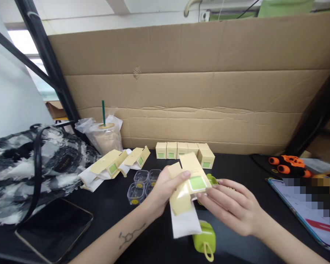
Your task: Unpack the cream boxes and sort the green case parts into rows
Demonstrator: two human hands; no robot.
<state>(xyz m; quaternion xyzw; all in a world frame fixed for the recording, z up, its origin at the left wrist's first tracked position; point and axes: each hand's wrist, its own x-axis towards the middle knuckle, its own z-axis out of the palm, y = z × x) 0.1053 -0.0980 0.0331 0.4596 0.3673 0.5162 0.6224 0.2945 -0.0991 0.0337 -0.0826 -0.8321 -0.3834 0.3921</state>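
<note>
The person's left hand is closed on a small yellow carton with a green square label, thumb on the face turned to the camera and fingers hidden behind it; the carton is held tilted above the black table, near the middle of the scene, with its near end flaps open; a white folded leaflet hangs out of that open end toward the near edge; the right hand comes in from the right with its fingers stretched almost straight, fingertips touching the carton's right near corner, and since the thumb is hidden it cannot be told whether this hand pinches the carton or only rests against it; a lime-green case with a loop lies on the table just near of the leaflet, and another green piece shows just behind the carton; farther off, a row of five closed cartons of the same kind stands against the cardboard wall; to the left of the row lie two flattened cartons on white leaflets; four clear plastic cups sit together just left of the left hand; a bagged iced drink with a green straw stands far left, beside a black-and-white bag; a dark tablet lies near left; at the right are an orange and black tool and a lit screen
</note>
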